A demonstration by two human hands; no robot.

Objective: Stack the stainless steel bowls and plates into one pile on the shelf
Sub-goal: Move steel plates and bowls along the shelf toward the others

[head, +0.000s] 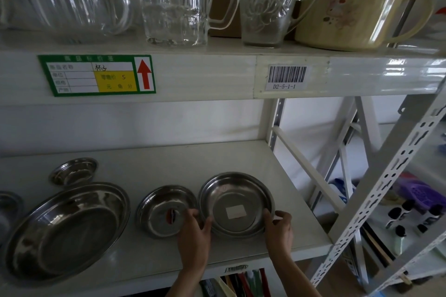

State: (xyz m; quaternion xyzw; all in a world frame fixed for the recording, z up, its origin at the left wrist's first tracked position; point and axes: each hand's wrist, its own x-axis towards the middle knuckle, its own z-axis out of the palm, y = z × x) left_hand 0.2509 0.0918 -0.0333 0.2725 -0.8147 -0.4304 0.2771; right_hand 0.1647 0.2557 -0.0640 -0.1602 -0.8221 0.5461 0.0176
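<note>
Both forearms reach up onto the shelf [277, 166]. The left hand [194, 232] and right hand [280, 226] each grip opposite rims of a steel plate [236, 202], fingers curled over its edge. It lies flat between them, open side up. A smaller plate [164, 210] sits just left of the left hand.

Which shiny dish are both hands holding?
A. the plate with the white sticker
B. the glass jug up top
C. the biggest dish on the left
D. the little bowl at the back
A: the left hand and right hand grip opposite rims of the plate with the white sticker.
</note>
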